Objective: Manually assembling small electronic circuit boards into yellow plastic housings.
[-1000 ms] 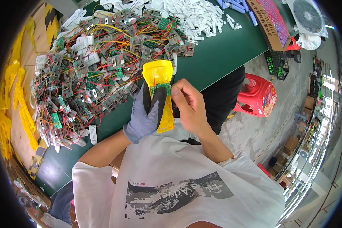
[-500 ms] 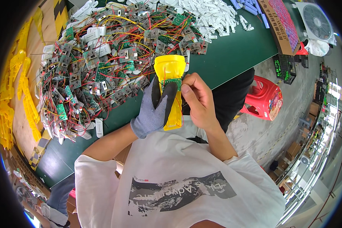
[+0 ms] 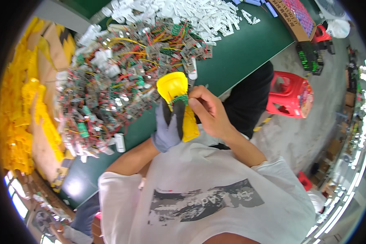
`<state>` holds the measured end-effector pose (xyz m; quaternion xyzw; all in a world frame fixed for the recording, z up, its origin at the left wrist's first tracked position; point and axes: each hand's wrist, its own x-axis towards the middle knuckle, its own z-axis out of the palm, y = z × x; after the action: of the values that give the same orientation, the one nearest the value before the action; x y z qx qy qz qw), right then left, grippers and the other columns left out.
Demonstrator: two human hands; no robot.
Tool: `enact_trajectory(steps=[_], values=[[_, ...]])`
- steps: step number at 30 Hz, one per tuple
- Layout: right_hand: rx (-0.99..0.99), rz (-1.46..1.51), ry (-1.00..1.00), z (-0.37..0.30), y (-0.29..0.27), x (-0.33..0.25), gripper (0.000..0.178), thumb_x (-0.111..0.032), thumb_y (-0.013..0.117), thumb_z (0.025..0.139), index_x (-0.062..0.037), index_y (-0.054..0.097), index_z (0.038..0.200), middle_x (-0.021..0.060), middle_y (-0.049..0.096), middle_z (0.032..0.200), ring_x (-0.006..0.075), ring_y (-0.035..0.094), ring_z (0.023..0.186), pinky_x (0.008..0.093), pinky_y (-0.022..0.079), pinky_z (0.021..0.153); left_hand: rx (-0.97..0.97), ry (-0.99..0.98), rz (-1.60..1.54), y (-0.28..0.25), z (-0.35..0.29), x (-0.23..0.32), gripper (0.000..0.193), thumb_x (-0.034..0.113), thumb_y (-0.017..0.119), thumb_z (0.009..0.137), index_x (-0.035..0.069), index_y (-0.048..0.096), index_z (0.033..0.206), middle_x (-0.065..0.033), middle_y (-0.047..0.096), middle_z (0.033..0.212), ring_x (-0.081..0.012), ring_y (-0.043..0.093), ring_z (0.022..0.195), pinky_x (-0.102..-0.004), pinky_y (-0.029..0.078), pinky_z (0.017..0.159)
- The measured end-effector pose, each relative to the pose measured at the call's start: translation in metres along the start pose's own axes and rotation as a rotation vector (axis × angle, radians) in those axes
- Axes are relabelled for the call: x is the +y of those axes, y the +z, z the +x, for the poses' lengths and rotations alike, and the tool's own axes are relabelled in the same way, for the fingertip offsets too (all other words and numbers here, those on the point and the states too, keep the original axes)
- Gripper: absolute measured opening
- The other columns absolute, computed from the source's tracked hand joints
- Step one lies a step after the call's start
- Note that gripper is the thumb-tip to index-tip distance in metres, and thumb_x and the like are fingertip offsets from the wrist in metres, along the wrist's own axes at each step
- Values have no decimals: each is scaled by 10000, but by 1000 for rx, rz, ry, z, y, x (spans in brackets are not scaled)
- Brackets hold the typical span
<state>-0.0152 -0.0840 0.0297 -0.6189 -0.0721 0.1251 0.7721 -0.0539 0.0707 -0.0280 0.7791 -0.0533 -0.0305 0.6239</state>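
My left hand point(image 3: 168, 127), in a grey glove with dark fingertips, grips a yellow plastic casing point(image 3: 173, 84) with a wide, hollow end pointing away from me. A small green circuit board point(image 3: 180, 99) lies across the casing's narrow middle, with the gloved thumb against it. A thin red wire shows by the board. My bare right hand point(image 3: 210, 110) is closed in a pinch at the right edge of the board and casing. Whatever is between its fingertips is hidden.
A heap of circuit boards with red and yellow wires point(image 3: 105, 89) covers the green table point(image 3: 232, 57). Behind it lie white plastic pieces point(image 3: 183, 14). Yellow casings point(image 3: 18, 122) are piled at left. A carton point(image 3: 290, 20) sits at far right, a red stool point(image 3: 288, 95) beyond my leg.
The view has shifted and blurred. The casing, in my left hand, has tilted, its wide end leaning left. My right hand stays pinched at the board's edge.
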Motion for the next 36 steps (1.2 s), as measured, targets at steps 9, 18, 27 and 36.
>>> enact_trajectory(steps=[9,18,27,36], values=[[138,-430,-290,-5,-26,-17,373,-160,683,817,-66,558,1155,88,568,1047,197,589,938,297,485,746,324,-312,-850,18,41,65,331,372,438,1002,70,507,1119,-78,597,980,-185,601,905,-351,495,785],[29,-422,-374,8,-59,4,448,-38,786,678,-44,625,1096,119,630,1096,266,637,962,339,515,836,847,78,-5,3,-13,28,418,132,472,978,-16,366,1354,-169,443,1333,-232,435,1238,-388,340,1051],[-180,-496,-413,19,-86,5,404,-134,776,706,-51,649,1081,96,657,1070,280,634,937,365,507,825,-107,346,1303,2,46,120,567,248,786,684,82,580,1186,-137,469,1324,-388,401,1250,-509,348,1010],[-247,-613,-403,19,-97,12,447,-152,791,676,-56,656,1092,73,672,1061,265,620,946,364,496,835,-440,301,928,-3,64,96,272,103,722,715,46,607,955,-127,574,1188,-353,530,1092,-434,431,917]])
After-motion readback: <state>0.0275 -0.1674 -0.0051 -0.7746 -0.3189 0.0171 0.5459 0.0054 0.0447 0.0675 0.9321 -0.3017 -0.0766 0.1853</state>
